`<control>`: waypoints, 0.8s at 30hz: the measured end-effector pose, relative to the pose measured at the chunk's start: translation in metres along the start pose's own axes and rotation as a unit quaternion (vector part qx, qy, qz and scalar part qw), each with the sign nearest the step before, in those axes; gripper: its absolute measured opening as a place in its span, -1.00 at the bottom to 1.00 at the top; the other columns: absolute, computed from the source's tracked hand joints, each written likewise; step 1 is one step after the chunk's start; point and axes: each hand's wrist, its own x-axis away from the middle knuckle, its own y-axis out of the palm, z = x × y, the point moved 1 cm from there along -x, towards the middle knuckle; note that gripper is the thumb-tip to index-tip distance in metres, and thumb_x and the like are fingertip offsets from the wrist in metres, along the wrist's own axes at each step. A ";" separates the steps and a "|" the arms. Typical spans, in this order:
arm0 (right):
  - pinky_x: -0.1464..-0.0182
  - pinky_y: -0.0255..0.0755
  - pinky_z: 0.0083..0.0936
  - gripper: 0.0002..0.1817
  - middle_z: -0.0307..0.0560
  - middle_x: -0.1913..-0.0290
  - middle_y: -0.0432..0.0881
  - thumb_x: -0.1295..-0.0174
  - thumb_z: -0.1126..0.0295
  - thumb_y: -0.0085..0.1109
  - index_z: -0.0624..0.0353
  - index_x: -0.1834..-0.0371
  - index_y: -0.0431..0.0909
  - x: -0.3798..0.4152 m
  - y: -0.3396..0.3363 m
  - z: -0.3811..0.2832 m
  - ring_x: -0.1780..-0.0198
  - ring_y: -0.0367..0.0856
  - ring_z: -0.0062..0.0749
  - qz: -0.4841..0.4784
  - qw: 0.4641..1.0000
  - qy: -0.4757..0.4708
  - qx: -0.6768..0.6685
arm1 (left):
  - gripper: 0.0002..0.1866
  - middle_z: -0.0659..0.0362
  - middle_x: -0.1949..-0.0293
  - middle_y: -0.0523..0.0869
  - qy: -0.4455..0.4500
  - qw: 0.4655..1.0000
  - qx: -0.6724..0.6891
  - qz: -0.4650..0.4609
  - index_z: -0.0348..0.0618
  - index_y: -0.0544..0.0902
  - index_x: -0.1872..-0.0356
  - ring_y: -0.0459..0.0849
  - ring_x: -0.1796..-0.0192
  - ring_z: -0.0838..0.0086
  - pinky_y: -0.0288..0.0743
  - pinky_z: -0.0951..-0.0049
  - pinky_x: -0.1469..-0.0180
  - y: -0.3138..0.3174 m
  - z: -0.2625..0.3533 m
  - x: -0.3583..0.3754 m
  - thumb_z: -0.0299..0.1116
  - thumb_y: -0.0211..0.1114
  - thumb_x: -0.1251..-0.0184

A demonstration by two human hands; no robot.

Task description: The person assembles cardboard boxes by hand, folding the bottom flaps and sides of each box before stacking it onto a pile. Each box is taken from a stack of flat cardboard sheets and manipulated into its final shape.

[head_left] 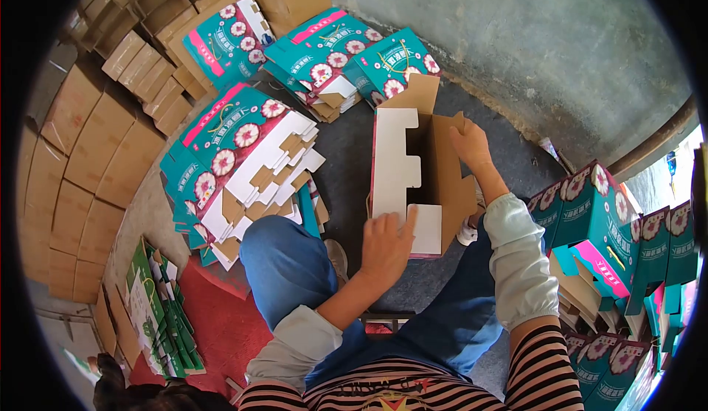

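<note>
An upright carton (392, 164) with white flaps and a brown cardboard inside stands between my knees, its top partly open. My left hand (385, 247) lies on the near white flap, index finger stretched along it and the other fingers partly bent. With my right hand (472, 145) I grip the brown flap on the carton's right side, fingers wrapped round its upper edge. The carton's dark inside shows between the white flaps and the right brown flap.
Flattened teal cartons (243, 145) are piled at the left, with more stacks (324, 53) behind. Brown boxes (96, 153) line the far left. Teal cartons (601, 212) stand at the right. Green folded cartons (158, 308) rest by a red mat (221, 330). A concrete wall (516, 35) rises behind.
</note>
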 end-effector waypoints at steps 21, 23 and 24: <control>0.03 0.43 -0.27 -0.26 -0.02 0.15 0.65 -0.25 -0.26 -0.09 0.26 -0.06 0.55 0.015 -0.071 0.035 0.13 0.61 -0.27 -0.073 0.963 0.142 -0.217 | -0.45 0.01 -0.19 0.47 0.052 0.997 0.014 0.051 -0.13 0.51 -0.16 0.35 -0.31 0.12 0.15 0.03 -0.35 0.004 -0.020 0.032 -0.49 0.26 -0.02; -0.22 0.24 -0.15 -0.21 0.00 -0.03 0.62 -0.27 -0.34 -0.24 0.16 -0.13 0.56 0.009 -0.065 0.050 -0.15 0.48 -0.25 -0.083 0.942 0.159 -0.284 | -0.45 0.08 -0.24 0.47 0.044 0.999 0.028 0.011 -0.05 0.54 -0.15 0.32 -0.35 0.18 0.11 0.04 -0.39 -0.002 -0.034 0.042 -0.51 0.25 -0.01; -0.24 0.23 -0.20 -0.21 -0.02 -0.08 0.60 -0.30 -0.32 -0.30 0.15 -0.13 0.56 0.010 -0.066 0.043 -0.19 0.45 -0.23 -0.162 0.937 0.137 -0.279 | -0.47 0.08 -0.24 0.47 0.039 0.999 0.035 0.007 -0.06 0.55 -0.14 0.32 -0.36 0.17 0.11 0.04 -0.40 -0.004 -0.040 0.041 -0.52 0.25 -0.02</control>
